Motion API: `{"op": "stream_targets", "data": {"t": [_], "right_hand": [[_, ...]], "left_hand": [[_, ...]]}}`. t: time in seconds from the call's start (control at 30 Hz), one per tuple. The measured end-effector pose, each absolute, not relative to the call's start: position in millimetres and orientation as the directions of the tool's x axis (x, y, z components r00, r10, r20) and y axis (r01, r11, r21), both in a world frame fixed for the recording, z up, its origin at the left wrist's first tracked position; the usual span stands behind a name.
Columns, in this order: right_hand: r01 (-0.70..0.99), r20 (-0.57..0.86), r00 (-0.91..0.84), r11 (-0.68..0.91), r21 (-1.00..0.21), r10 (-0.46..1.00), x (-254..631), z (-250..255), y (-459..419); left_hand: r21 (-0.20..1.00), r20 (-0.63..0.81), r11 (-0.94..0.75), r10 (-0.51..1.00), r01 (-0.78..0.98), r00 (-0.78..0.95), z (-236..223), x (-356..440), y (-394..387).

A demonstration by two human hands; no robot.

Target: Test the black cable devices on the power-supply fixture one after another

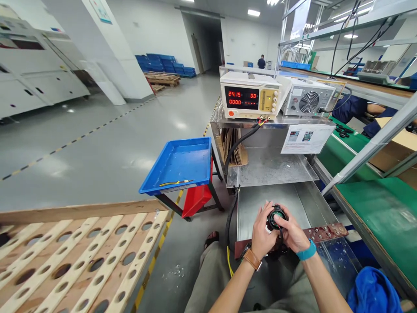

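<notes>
Between both hands, above the metal shelf's front edge, is a round black housing [277, 214] with a green circuit board inside. My left hand [263, 230] wraps its left side, fingers closed on the rim. My right hand [293, 232] grips the right side, its thumb pressed over the face of the board. Thin dark and red wires [280, 232] hang below the housing. A brown-red strip with metal studs [327, 232] runs along the shelf edge just beyond my wrists. Part of the housing is hidden by my fingers.
A power supply with red digits [250, 98] stands on the upper shelf beside a grey fan unit [308, 98]. Left of it, a blue tray [177, 184] on a stand holds yellow-handled pliers [176, 183]. A wooden rack with holes [81, 256] is at lower left, a green bench [384, 217] at right.
</notes>
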State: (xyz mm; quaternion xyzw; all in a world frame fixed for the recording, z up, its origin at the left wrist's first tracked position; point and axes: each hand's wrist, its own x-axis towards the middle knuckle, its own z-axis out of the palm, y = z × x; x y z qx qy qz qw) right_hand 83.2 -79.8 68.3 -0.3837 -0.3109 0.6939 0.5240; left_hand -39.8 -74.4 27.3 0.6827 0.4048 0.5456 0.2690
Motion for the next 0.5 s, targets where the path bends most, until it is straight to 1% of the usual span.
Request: {"op": "stream_targets", "data": {"t": [0.13, 0.27, 0.33, 0.43, 0.5], "right_hand": [[-0.453, -0.158, -0.107, -0.19, -0.871, 0.982, 81, 68, -84], [-0.437, -0.169, -0.139, -0.214, -0.874, 0.976, 82, 67, -87], [-0.445, -0.179, -0.105, -0.207, -0.871, 0.978, 81, 64, -87], [-0.483, -0.21, -0.043, -0.204, -0.852, 0.977, 79, 61, -84], [-0.527, -0.246, -0.052, -0.236, -0.817, 0.968, 78, 61, -81]], "left_hand": [[0.81, 0.54, -0.54, 0.839, 0.229, 0.066, 21, -39, -75], [0.8, 0.548, -0.555, 0.831, 0.227, 0.098, 21, -42, -75], [0.806, 0.536, -0.545, 0.837, 0.23, 0.105, 23, -44, -74], [0.862, 0.454, -0.467, 0.884, 0.195, 0.109, 25, -41, -80], [0.932, 0.337, -0.34, 0.94, 0.123, 0.051, 25, -36, -91]]}}
